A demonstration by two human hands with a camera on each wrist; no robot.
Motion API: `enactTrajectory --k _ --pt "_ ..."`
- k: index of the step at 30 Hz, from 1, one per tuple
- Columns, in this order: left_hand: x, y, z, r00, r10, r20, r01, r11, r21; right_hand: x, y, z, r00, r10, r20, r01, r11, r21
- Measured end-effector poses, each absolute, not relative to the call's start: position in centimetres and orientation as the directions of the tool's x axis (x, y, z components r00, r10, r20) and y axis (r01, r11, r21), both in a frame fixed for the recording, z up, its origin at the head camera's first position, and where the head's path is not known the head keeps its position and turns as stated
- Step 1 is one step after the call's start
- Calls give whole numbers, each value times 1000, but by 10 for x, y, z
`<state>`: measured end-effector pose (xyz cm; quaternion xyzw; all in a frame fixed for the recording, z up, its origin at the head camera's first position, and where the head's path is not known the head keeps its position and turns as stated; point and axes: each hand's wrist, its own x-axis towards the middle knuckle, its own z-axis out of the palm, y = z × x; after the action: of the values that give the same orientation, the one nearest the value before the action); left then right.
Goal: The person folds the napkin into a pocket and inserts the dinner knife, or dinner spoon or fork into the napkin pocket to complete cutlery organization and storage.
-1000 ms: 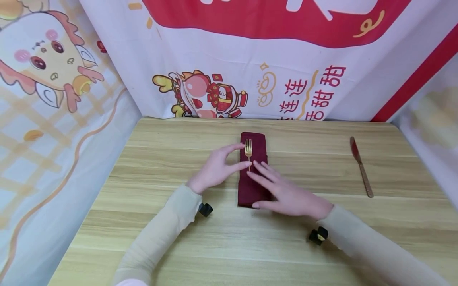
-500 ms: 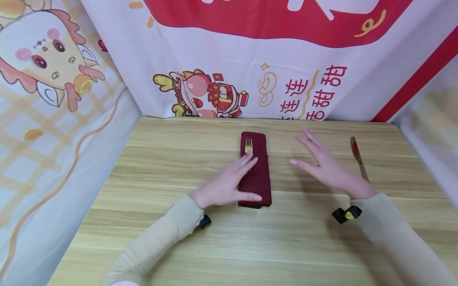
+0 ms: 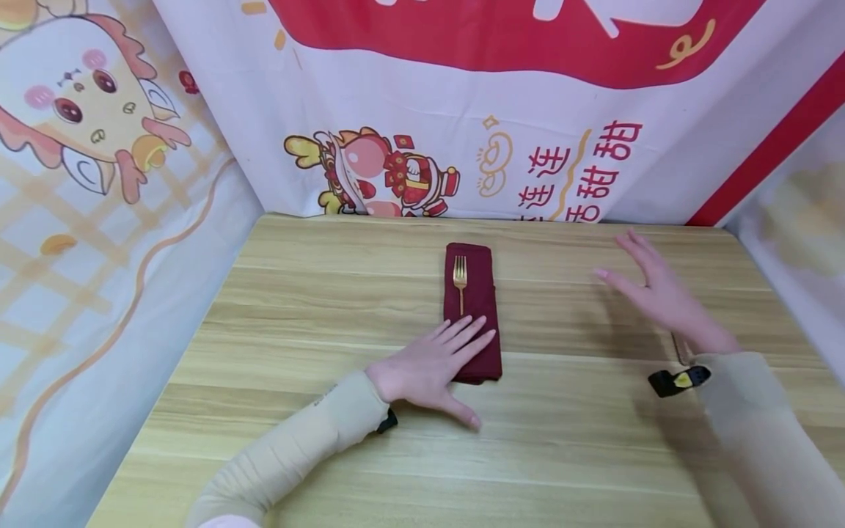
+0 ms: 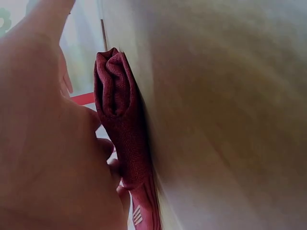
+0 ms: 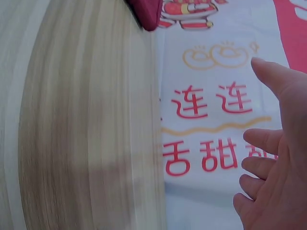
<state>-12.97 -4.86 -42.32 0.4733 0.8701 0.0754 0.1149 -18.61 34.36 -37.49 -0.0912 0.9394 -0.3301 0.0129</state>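
A folded dark red napkin (image 3: pixel 472 293) lies lengthwise at the middle of the wooden table (image 3: pixel 297 293), with a gold fork (image 3: pixel 459 281) on top of it, tines away from me. My left hand (image 3: pixel 432 364) lies flat with straight fingers on the napkin's near end; the left wrist view shows the napkin (image 4: pixel 120 115) edge-on beside the palm. My right hand (image 3: pixel 656 293) hovers open over the right side of the table, above a knife whose handle tip (image 3: pixel 680 346) alone shows by the wrist. In the right wrist view the right hand (image 5: pixel 273 172) is spread, holding nothing.
Printed cloth banners (image 3: pixel 462 110) with cartoon figures and red characters wall in the table at the back and on both sides. Black wrist-camera mounts (image 3: pixel 673 381) sit under both sleeves. Bare wood (image 3: pixel 528 455) stretches across the front of the table.
My right hand left the napkin and swung right, over the knife. My left hand let go of the fork, slid toward me and flattened on the napkin's near end.
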Motion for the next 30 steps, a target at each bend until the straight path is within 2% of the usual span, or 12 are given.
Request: enactTrajectory --k 7,13,22,30 --pt "-129 -46 -429 -542 822 -174 804 567 178 -188 371 -371 -999 -28 -22 -7 768 -640" --pt "-127 -44 -429 -555 809 -193 791 585 181 -186 399 -372 -996 68 -52 85 755 -650" --pt "-125 -45 -424 -555 808 -198 792 586 173 -181 428 -379 -992 80 -102 128 731 -670" --pt "-126 -46 -424 -550 810 -202 789 583 192 -178 449 -401 -985 67 -162 153 775 -613"
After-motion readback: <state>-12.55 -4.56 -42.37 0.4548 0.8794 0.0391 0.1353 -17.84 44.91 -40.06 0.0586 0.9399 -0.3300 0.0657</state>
